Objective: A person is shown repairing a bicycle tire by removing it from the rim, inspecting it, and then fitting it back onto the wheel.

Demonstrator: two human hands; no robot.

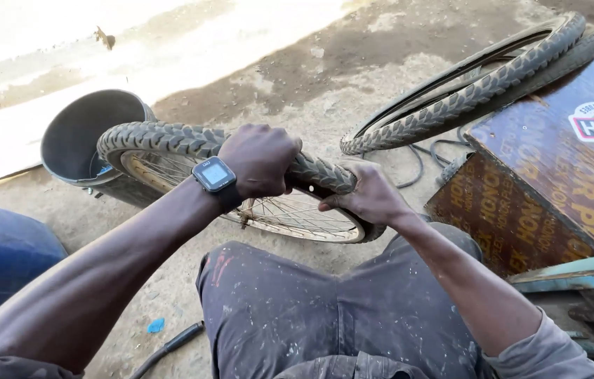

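While both hands (258,161) (367,196) clutch it, tyre (170,140) overlaps bucket (79,130).

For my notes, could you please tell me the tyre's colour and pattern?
Black, with a knobby block tread; the tyre shows best in the head view.

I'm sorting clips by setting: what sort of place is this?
Probably an outdoor roadside bicycle repair spot. Both hands, left and right, grip a knobby tyre on a spoked wheel. Spare tyres lean on a wooden box over bare ground.
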